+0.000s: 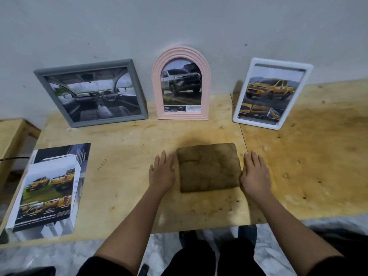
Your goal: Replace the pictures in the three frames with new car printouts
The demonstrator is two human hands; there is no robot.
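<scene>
— Plywood table against a grey wall, yes? What are the hands doing?

— Both lie flat, palms down, fingers spread and holding nothing. Between them sits a folded brown cloth. The left hand has its thumb side touching the cloth's left edge; the right hand touches its right edge.

— And the frames?

— Beyond the fingertips, leaning on the wall. A pink arched frame with a grey pickup picture stands straight ahead of the left hand. Further left is a grey frame showing a car interior. Ahead and just right of the right hand is a white frame with a yellow pickup.

— Any loose printouts?

— A stack of printouts lies well to the left of the left hand, near the table's front edge.
</scene>
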